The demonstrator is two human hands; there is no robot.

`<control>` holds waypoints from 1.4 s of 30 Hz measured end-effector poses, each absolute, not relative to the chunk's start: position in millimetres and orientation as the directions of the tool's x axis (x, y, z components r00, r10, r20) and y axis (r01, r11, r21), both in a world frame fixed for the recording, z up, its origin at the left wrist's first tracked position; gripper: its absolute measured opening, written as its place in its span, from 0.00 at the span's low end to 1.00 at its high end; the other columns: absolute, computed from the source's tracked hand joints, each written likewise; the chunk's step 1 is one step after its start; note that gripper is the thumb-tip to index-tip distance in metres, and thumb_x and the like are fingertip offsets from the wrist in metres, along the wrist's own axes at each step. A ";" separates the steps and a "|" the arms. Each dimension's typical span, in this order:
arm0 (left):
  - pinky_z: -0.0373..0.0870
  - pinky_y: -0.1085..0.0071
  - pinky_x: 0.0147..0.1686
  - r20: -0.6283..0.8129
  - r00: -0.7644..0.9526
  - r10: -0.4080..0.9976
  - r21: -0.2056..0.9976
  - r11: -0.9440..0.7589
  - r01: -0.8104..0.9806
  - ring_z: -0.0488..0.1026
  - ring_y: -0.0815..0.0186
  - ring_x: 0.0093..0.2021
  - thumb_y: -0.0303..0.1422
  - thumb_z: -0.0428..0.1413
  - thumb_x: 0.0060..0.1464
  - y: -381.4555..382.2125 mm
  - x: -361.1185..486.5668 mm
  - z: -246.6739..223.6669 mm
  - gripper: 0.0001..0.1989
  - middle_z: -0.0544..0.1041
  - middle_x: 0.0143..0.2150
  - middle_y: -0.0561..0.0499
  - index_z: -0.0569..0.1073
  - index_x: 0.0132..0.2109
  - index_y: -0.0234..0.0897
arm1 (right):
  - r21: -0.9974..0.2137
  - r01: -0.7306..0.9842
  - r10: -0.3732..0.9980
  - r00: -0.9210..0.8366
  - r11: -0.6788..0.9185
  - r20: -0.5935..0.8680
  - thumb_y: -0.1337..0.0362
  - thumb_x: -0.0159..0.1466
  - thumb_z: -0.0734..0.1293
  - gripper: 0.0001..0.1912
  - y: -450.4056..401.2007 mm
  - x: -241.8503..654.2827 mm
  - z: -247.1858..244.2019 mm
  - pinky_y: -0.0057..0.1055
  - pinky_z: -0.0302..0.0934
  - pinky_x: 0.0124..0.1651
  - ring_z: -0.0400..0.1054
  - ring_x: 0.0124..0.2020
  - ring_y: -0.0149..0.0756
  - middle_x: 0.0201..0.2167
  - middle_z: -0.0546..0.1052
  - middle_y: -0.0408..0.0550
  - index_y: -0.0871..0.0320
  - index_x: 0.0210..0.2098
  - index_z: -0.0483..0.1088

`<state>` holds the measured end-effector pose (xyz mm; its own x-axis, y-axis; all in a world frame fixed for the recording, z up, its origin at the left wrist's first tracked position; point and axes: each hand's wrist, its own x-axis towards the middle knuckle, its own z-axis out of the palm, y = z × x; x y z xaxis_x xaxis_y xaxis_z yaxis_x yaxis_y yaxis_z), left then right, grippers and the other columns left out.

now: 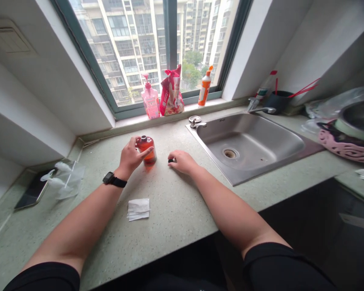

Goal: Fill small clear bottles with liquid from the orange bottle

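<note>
My left hand (pixel 131 155) is wrapped around an amber see-through bottle (pixel 150 157) that stands upright on the speckled counter (pixel 170 202). The bottle's dark neck shows no cap on it. To the right of the bottle, my right hand (pixel 183 161) pinches a small black cap (pixel 170 161) close to the counter surface. A folded white tissue (pixel 138 209) lies on the counter in front of the bottle, between my forearms.
A steel sink (pixel 212 161) with a faucet (pixel 262 110) is set in at the right. On the window ledge stand a pink pump bottle (pixel 151 101), a red bag (pixel 172 93) and an orange bottle (pixel 204 89). A phone (pixel 30 192) and clear plastic bag (pixel 69 180) lie left.
</note>
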<state>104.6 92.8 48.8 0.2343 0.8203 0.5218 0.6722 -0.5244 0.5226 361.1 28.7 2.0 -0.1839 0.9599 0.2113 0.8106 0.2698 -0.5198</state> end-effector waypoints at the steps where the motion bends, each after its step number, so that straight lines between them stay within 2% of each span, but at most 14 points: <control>1: 0.79 0.57 0.51 0.521 0.231 0.822 0.522 -0.521 0.676 0.82 0.51 0.50 0.57 0.68 0.56 89.8 99.6 48.1 0.33 0.83 0.52 0.42 0.73 0.59 0.40 | -0.525 0.806 0.959 -0.181 0.272 0.219 0.65 0.63 0.79 0.08 29.3 359.3 1.2 0.34 0.64 0.49 0.74 0.43 0.38 0.42 0.82 0.47 0.54 0.40 0.79; 8: 0.79 0.56 0.53 0.495 0.232 0.837 0.550 -0.509 0.662 0.82 0.50 0.52 0.58 0.67 0.57 76.7 81.2 39.8 0.38 0.82 0.58 0.40 0.70 0.64 0.41 | -0.555 0.786 0.956 -0.157 0.273 0.248 0.67 0.62 0.78 0.07 36.7 348.1 -7.6 0.36 0.66 0.51 0.74 0.42 0.39 0.41 0.82 0.46 0.54 0.38 0.78; 11: 0.79 0.56 0.52 0.508 0.218 0.833 0.544 -0.507 0.669 0.82 0.52 0.51 0.58 0.66 0.58 65.3 67.1 40.3 0.42 0.80 0.60 0.38 0.65 0.69 0.40 | -0.564 0.774 0.951 -0.162 0.288 0.264 0.66 0.62 0.78 0.10 36.0 349.3 -10.9 0.39 0.68 0.53 0.75 0.44 0.40 0.42 0.82 0.47 0.53 0.43 0.78; 15: 0.76 0.53 0.55 0.656 0.100 0.748 0.426 -0.477 0.769 0.78 0.55 0.45 0.51 0.59 0.67 40.0 15.2 48.3 0.30 0.81 0.52 0.43 0.68 0.67 0.39 | -0.584 0.743 0.940 -0.187 0.326 0.287 0.61 0.65 0.74 0.15 33.8 356.4 -13.9 0.43 0.71 0.53 0.77 0.42 0.42 0.46 0.81 0.52 0.54 0.52 0.77; 17: 0.73 0.50 0.59 0.739 0.025 0.673 0.348 -0.413 0.842 0.77 0.53 0.49 0.47 0.61 0.67 25.0 -24.0 52.3 0.26 0.80 0.50 0.43 0.69 0.64 0.39 | -0.595 0.726 0.933 -0.198 0.346 0.301 0.57 0.68 0.71 0.16 35.0 360.1 -16.2 0.46 0.73 0.53 0.78 0.42 0.43 0.48 0.80 0.55 0.55 0.54 0.76; 19: 0.69 0.44 0.63 0.791 -0.079 0.607 0.313 -0.291 0.904 0.75 0.47 0.56 0.46 0.64 0.64 10.4 -65.1 52.8 0.26 0.78 0.53 0.39 0.69 0.62 0.39 | -0.640 0.689 0.932 -0.161 0.342 0.325 0.52 0.69 0.68 0.20 37.1 362.4 -19.0 0.48 0.74 0.53 0.78 0.42 0.43 0.49 0.80 0.56 0.55 0.56 0.75; 21: 0.64 0.38 0.66 0.809 -0.221 0.544 0.339 -0.126 0.932 0.71 0.39 0.62 0.50 0.67 0.60 -1.3 -100.9 47.8 0.32 0.74 0.58 0.34 0.68 0.62 0.37 | -0.692 0.641 0.935 -0.125 0.332 0.333 0.47 0.69 0.68 0.27 38.4 363.0 -21.1 0.48 0.75 0.50 0.78 0.43 0.45 0.52 0.79 0.58 0.55 0.61 0.71; 23: 0.64 0.34 0.66 0.755 -0.316 0.574 0.393 -0.011 0.919 0.68 0.33 0.66 0.54 0.68 0.56 -8.3 -126.0 37.2 0.39 0.71 0.61 0.30 0.66 0.64 0.35 | -0.718 0.615 0.934 -0.093 0.326 0.345 0.41 0.68 0.67 0.34 38.1 361.9 -21.1 0.48 0.75 0.47 0.78 0.45 0.47 0.54 0.78 0.59 0.54 0.66 0.68; 27: 0.68 0.32 0.63 0.598 -0.438 0.672 0.556 0.046 0.830 0.69 0.30 0.66 0.56 0.74 0.41 -7.2 -143.4 10.2 0.46 0.71 0.62 0.30 0.67 0.61 0.40 | -0.740 0.580 0.913 -0.015 0.340 0.408 0.35 0.66 0.67 0.41 34.6 356.5 -15.6 0.49 0.77 0.46 0.78 0.45 0.48 0.55 0.77 0.61 0.54 0.69 0.65; 29: 0.69 0.32 0.62 0.550 -0.464 0.694 0.614 0.041 0.788 0.73 0.32 0.63 0.54 0.75 0.40 -3.4 -144.3 1.4 0.45 0.74 0.58 0.32 0.68 0.59 0.41 | -0.741 0.572 0.901 0.006 0.352 0.433 0.35 0.66 0.68 0.42 32.5 353.8 -12.1 0.50 0.77 0.46 0.78 0.46 0.49 0.55 0.77 0.62 0.55 0.69 0.65; 34: 0.77 0.44 0.54 0.535 -0.448 0.716 0.653 -0.014 0.757 0.80 0.43 0.53 0.46 0.73 0.46 -8.9 -150.8 4.9 0.35 0.80 0.50 0.40 0.68 0.56 0.42 | -0.698 0.575 0.830 0.056 0.427 0.554 0.41 0.67 0.69 0.36 23.1 350.7 -0.7 0.51 0.77 0.47 0.78 0.48 0.50 0.51 0.80 0.59 0.54 0.66 0.67; 38: 0.78 0.51 0.54 0.602 -0.414 0.683 0.640 -0.102 0.761 0.81 0.51 0.51 0.46 0.70 0.54 -27.4 -144.7 26.8 0.34 0.80 0.57 0.39 0.66 0.60 0.40 | -0.666 0.546 0.698 0.192 0.508 0.690 0.50 0.69 0.69 0.23 4.4 337.1 18.3 0.48 0.76 0.47 0.79 0.45 0.46 0.44 0.82 0.53 0.55 0.59 0.73; 40: 0.77 0.51 0.58 0.653 -0.371 0.660 0.624 -0.192 0.758 0.80 0.53 0.54 0.48 0.69 0.56 -33.5 -129.5 39.1 0.35 0.79 0.61 0.40 0.66 0.63 0.41 | -0.634 0.530 0.653 0.185 0.563 0.734 0.54 0.70 0.68 0.16 -6.4 318.9 30.6 0.47 0.75 0.48 0.79 0.42 0.44 0.40 0.83 0.51 0.55 0.53 0.76; 42: 0.77 0.52 0.59 0.692 -0.282 0.665 0.605 -0.320 0.729 0.80 0.53 0.55 0.48 0.70 0.56 -35.2 -106.7 48.8 0.36 0.79 0.61 0.41 0.68 0.64 0.40 | -0.599 0.487 0.639 0.103 0.636 0.762 0.57 0.72 0.67 0.11 -15.1 293.1 42.3 0.46 0.75 0.49 0.79 0.40 0.42 0.39 0.83 0.50 0.54 0.50 0.77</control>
